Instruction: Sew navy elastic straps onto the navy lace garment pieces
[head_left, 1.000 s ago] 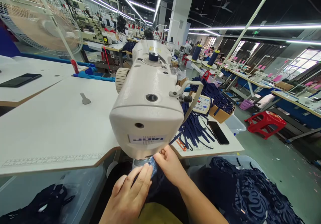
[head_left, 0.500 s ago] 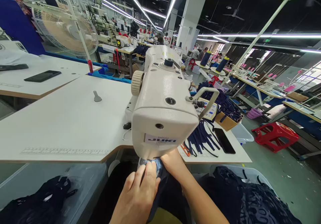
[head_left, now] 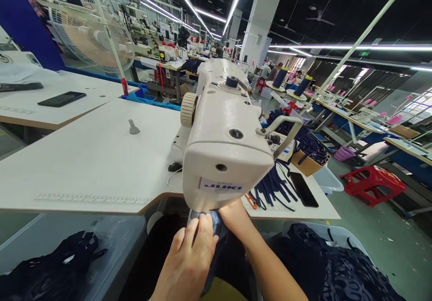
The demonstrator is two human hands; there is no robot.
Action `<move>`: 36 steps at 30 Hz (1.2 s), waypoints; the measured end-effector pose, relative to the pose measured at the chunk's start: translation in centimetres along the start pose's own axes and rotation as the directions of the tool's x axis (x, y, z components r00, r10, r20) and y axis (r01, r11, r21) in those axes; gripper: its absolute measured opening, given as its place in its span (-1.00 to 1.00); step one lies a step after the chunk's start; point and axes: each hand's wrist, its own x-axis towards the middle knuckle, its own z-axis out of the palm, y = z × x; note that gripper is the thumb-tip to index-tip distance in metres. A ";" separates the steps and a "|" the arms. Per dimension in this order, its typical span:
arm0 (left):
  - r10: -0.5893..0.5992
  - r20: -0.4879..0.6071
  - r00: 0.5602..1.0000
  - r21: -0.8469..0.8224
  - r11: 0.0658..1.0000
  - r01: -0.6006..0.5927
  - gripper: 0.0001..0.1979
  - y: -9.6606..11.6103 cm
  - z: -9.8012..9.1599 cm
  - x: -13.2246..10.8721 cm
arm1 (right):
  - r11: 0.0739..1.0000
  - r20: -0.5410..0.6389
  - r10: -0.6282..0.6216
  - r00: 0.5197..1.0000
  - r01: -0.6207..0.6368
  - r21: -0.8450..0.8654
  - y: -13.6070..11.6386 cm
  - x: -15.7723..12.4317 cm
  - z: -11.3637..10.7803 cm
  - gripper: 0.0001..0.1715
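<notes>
A white JUKI sewing machine (head_left: 229, 157) stands in front of me, its head hiding the needle area. Under it lies a piece of navy fabric (head_left: 216, 223), lit bluish near the machine and hanging down toward my lap. My left hand (head_left: 191, 256) is bent over this fabric, with the fingertips close together and pressing on it just below the machine head. My right hand (head_left: 234, 215) reaches in from the right side of the fabric. Its fingers are hidden behind the machine head, so their grip does not show.
Navy straps (head_left: 273, 186), a black phone (head_left: 303, 189) and orange snips (head_left: 250, 200) lie right of the machine. Plastic bins with dark garments (head_left: 324, 256) flank me below the table. On the left tabletop (head_left: 87, 157) rests a small grey metal piece (head_left: 133, 127).
The view has shifted slightly, so the machine appears a little farther right. Both hands stay at the fabric under the machine head, with little visible movement.
</notes>
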 end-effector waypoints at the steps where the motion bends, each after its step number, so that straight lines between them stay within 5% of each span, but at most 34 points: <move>1: -0.002 0.002 1.000 0.002 1.000 0.002 -0.67 0.0 0.0 0.0 | 1.000 0.005 -0.004 1.000 0.004 -0.004 0.0 0.0 0.0 -0.77; 14: 0.013 0.001 1.000 0.028 1.000 -0.013 -0.62 -0.2 0.1 -0.2 | 0.996 0.050 -0.081 0.995 0.083 -0.042 -0.2 0.0 -0.2 -0.75; 36: 0.001 -0.010 1.000 -0.039 0.999 -0.002 -0.69 -0.3 0.0 -0.8 | 0.995 -0.050 0.041 0.998 -0.036 0.097 -0.8 -0.6 -0.2 -0.80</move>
